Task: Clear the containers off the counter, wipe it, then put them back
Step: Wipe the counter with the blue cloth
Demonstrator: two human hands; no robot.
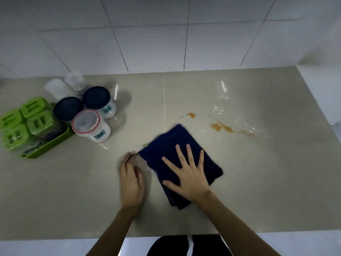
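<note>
A folded dark blue cloth (pixel 171 145) lies flat on the beige counter (pixel 258 182). My right hand (pixel 186 176) presses on it, palm down with fingers spread. My left hand (pixel 132 180) rests on the counter just left of the cloth, fingers loosely curled, tips near the cloth's left corner. Orange-brown stains (pixel 220 127) and wet streaks (pixel 247 126) mark the counter beyond the cloth to the right. At the far left stand two jars with dark blue lids (pixel 96 96), a red-rimmed clear-lidded jar (pixel 86 121), white-lidded jars (pixel 57 88) and a green tray (pixel 55 143) holding several green-lidded boxes (pixel 39 122).
A white tiled wall (pixel 166 34) runs along the back of the counter. A white side wall (pixel 324 89) bounds the counter at the right. The counter's front edge (pixel 55 239) runs near the bottom of the view, with my dark trousers below it.
</note>
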